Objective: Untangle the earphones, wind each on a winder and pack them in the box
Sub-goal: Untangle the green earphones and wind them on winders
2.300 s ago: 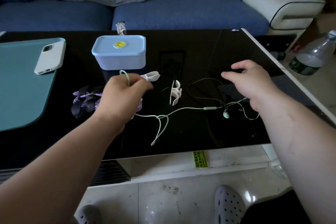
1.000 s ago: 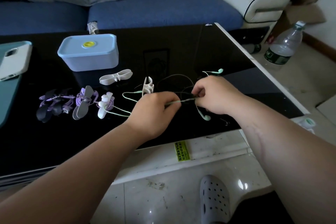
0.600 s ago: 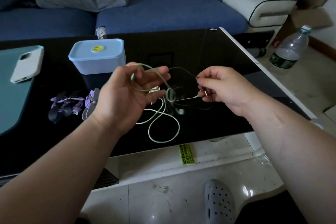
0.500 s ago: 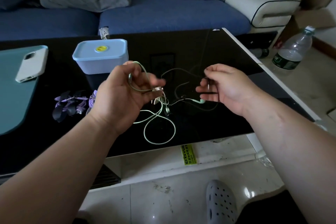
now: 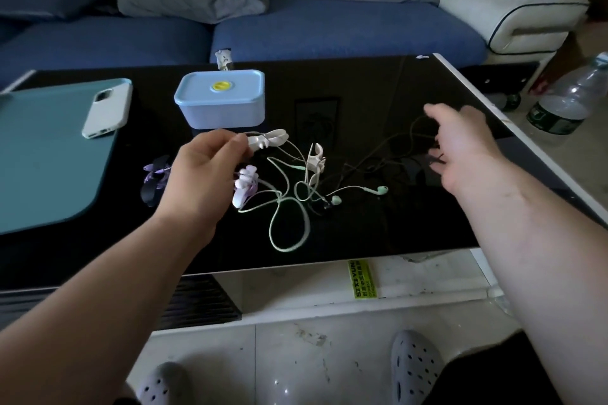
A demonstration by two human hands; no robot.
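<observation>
Mint-green earphone cable [image 5: 286, 249] is no longer held up between the hands. It is laid in loose loops on the black glass table [image 5: 394, 240], with its two buds lying beside the tangle, and it appears still to be crossed with the black earphone cable [image 5: 411, 138]. A white winder [image 5: 268, 138] is now pinched at its near end by the thumb and fingers of the left hand [image 5: 204, 171], just in front of the lidded blue box [image 5: 220, 102]. The right hand [image 5: 467, 148] is spread, fingers relaxed, over the black cable; whether it is touched cannot be told. Winding seems to be in preparation, though the untangling is judged unfinished. Half a second earlier the green cable was gripped by both hands above the table, and no winder was held.
</observation>
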